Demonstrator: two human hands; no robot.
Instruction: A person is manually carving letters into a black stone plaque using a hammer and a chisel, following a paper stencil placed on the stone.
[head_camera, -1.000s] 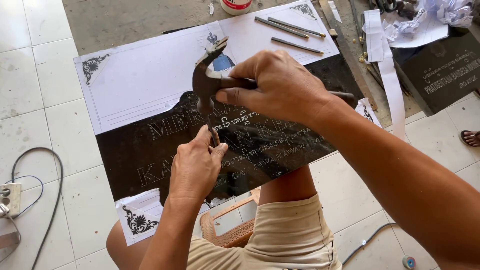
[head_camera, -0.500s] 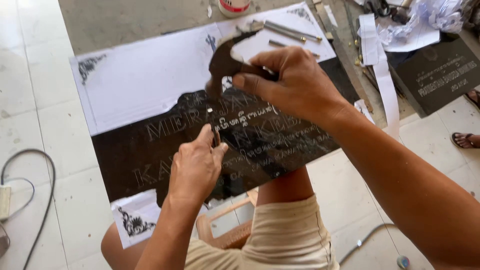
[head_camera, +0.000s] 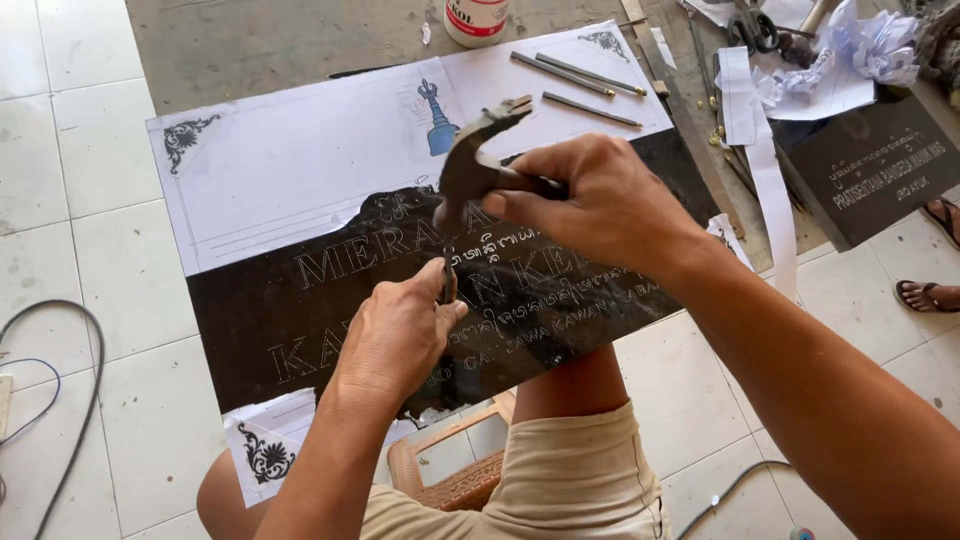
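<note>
My left hand is curled tight around a thin metal chisel, only its upper shank showing above my knuckles; its tip is hidden behind my fingers, down against the slab. My right hand is wrapped shut around the handle of a hammer, whose dark, worn steel head sits just above the chisel's top, the claw end pointing up and away from me. Whether head and chisel touch, I cannot tell.

The slab is flat, dark, polished stone lying across my lap, with pale letters cut into its face. A white paper sheet covers its far half, torn along a ragged edge, with black scroll ornaments printed in the corners and a small blue figure near the top. A scrap of the same paper clings to the near left corner.

Beyond the slab, three slim grey rods lie on the paper, near a white can. At right sits a smaller dark plaque, beside crumpled paper and loose strips. A grey cable loops over the white floor tiles at left.
</note>
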